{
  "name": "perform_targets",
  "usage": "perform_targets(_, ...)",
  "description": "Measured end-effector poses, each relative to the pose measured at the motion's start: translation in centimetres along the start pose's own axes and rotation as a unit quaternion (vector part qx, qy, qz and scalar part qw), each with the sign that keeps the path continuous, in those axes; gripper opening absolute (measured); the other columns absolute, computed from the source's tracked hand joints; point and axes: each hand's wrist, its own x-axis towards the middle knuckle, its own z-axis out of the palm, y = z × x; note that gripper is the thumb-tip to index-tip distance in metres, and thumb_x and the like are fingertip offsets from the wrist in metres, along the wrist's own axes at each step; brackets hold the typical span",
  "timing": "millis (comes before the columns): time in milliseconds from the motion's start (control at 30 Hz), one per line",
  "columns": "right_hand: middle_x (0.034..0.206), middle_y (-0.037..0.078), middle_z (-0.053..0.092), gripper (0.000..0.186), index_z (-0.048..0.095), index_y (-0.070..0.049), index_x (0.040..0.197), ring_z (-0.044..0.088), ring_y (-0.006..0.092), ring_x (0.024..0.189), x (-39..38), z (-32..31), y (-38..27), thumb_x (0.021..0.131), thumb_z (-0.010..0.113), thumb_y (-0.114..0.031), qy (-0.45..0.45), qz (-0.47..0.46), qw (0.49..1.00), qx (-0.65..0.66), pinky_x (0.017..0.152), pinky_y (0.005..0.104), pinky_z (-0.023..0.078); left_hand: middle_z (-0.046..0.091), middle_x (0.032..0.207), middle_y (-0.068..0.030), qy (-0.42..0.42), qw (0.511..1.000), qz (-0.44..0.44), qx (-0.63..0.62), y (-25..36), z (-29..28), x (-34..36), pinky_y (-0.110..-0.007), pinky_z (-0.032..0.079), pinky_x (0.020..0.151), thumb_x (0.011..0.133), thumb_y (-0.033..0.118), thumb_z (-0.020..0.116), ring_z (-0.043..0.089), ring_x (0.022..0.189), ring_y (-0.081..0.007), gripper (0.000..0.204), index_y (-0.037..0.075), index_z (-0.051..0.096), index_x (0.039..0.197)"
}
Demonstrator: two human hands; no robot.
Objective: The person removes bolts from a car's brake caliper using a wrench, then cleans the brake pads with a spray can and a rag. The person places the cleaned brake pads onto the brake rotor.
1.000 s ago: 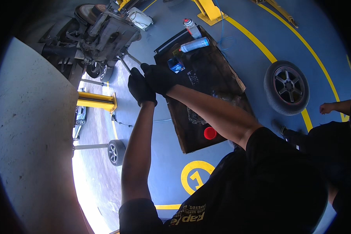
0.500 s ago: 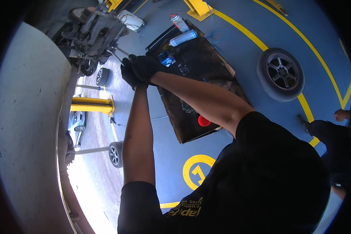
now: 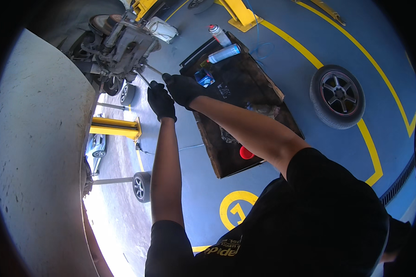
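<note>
Both my hands wear black gloves and reach toward the dark, greasy suspension assembly (image 3: 122, 48) of a raised car. My left hand (image 3: 161, 101) is closed around a slim, shiny metal tool handle (image 3: 144, 79) that runs up to the assembly. Just right of it and slightly higher, my right hand (image 3: 184, 88) grips a second metal tool handle (image 3: 153, 69), which also points into the assembly. Where the tools' far ends meet the parts is too small to make out. The hands are close together, with the fingers partly hidden inside the gloves' dark shapes.
A pale body panel (image 3: 37, 152) curves along the left. Under my right arm stands a dark worktop (image 3: 245, 69) with two spray cans (image 3: 224, 53), a blue box (image 3: 204, 78) and a red round cap (image 3: 246, 153). A wheel (image 3: 338, 96) lies to the right. Yellow lift posts (image 3: 115, 127) stand nearby.
My hands have drawn apart, the right one moving rightward; before, they overlapped. The view has shifted slightly. The person at the right is now lower and mostly hidden behind my shoulder.
</note>
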Motion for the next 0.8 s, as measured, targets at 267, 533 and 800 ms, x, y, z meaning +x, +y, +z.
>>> perform_targets(267,0.116,0.020,0.071,0.054,0.067,-0.010,0.112,0.066,0.0442,0.107,0.8,1.0,1.6,0.109,0.027,-0.046,0.034,0.003,0.999,0.034,0.097,0.0530,0.052,0.040,0.059,0.0063,-0.118,0.956,-0.259,-0.070,10.9,-3.5,-2.4,-0.024,0.024,0.039,0.105,0.044,0.053,0.031,0.043,-0.0047,0.038,0.008,0.062,0.097)
perform_targets(533,0.107,0.020,0.071,0.033,0.062,-0.008,0.113,0.066,0.0439,0.102,0.4,0.2,3.1,0.106,0.036,-0.028,0.040,-0.036,0.998,0.033,0.087,0.0527,0.054,0.042,0.061,0.0044,-0.171,0.939,-0.296,0.037,15.8,-4.9,-1.7,-0.025,0.026,0.041,0.105,0.043,0.053,0.032,0.044,-0.0055,0.039,0.006,0.065,0.103)
perform_targets(800,0.100,0.021,0.070,0.019,0.062,-0.005,0.110,0.068,0.0423,0.092,6.8,1.3,8.2,0.094,0.054,-0.008,0.138,-0.325,0.935,-0.026,0.080,0.0486,0.055,0.040,0.062,0.0033,-0.256,0.910,-0.298,0.129,19.7,-6.3,0.2,-0.027,0.030,0.043,0.100,0.034,0.055,0.034,0.047,-0.0076,0.032,0.005,0.067,0.105)
